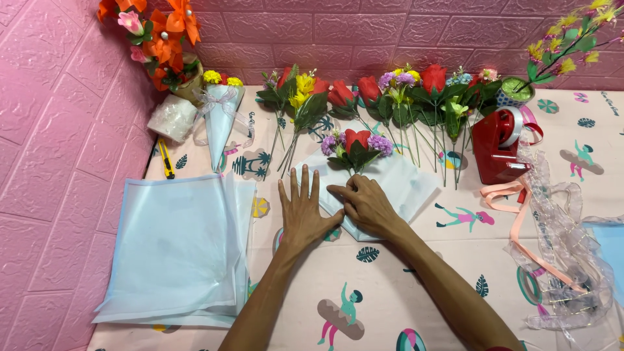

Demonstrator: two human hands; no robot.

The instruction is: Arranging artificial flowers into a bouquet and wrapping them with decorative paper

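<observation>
On the pale wrapping sheet [409,185] — two hands [303,214] pressing one small bouquet [356,146].

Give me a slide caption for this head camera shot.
Left hand flat on pale blue wrapping sheet, right hand pinching its fold below a small flower bunch.

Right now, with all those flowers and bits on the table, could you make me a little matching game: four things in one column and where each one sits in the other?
Things:
1. stack of pale blue sheets
2. red tape dispenser
3. yellow cutter
4. small bunch of flowers

Places:
A. by the pink wall, beside the finished cone bouquet
B. near left part of the table
C. on the wrapping sheet, just above the right hand and left hand
D. right of the row of loose flowers

Pairs: 1-B, 2-D, 3-A, 4-C
</observation>
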